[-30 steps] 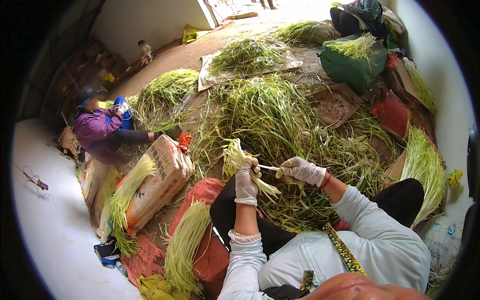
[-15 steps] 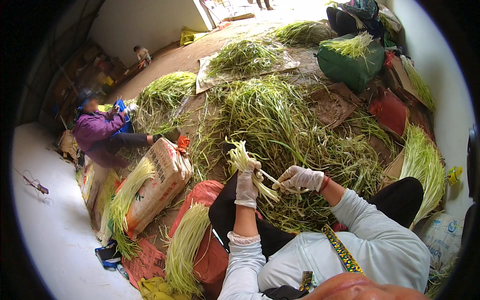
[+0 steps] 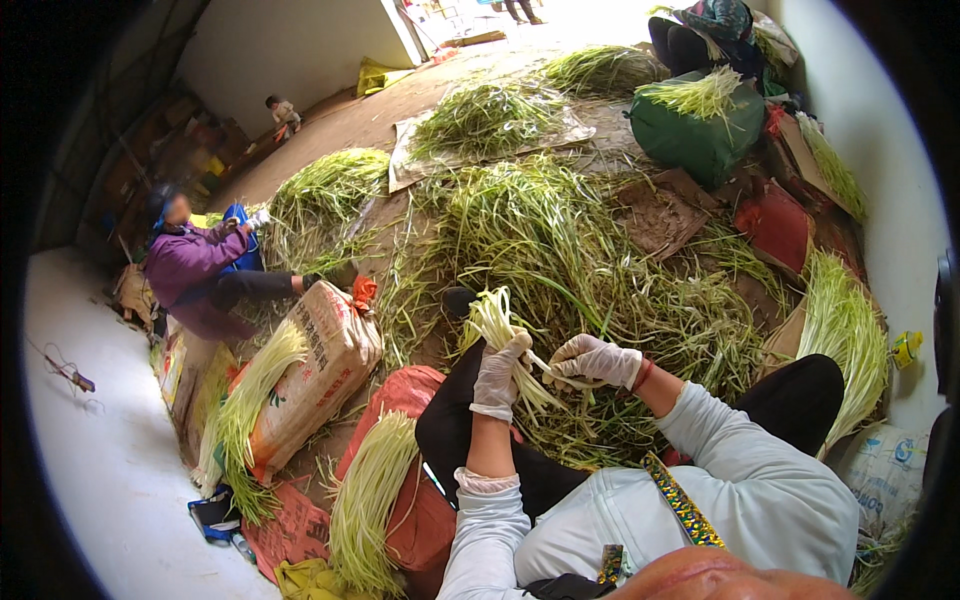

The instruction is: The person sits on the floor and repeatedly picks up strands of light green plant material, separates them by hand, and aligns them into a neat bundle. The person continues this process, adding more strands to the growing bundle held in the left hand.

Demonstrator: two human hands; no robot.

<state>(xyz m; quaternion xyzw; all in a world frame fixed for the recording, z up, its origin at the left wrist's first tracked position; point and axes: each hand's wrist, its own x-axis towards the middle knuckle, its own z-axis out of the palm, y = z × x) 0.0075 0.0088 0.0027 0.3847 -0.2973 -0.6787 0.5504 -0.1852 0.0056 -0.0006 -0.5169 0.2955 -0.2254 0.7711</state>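
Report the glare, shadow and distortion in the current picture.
Head view: the doorway washes out to white; head view: clutter in the far-left corner sinks into shadow; head view: the right-hand wall bows near the fisheye rim; head view: left hand, right hand and pale stalks show clearly.

On the brown floor lie a broad, loose heap of long green stalks, a pale flat sheet, a flat brown cardboard-like piece, a rounded dark-green bundle and a bulging red sack.
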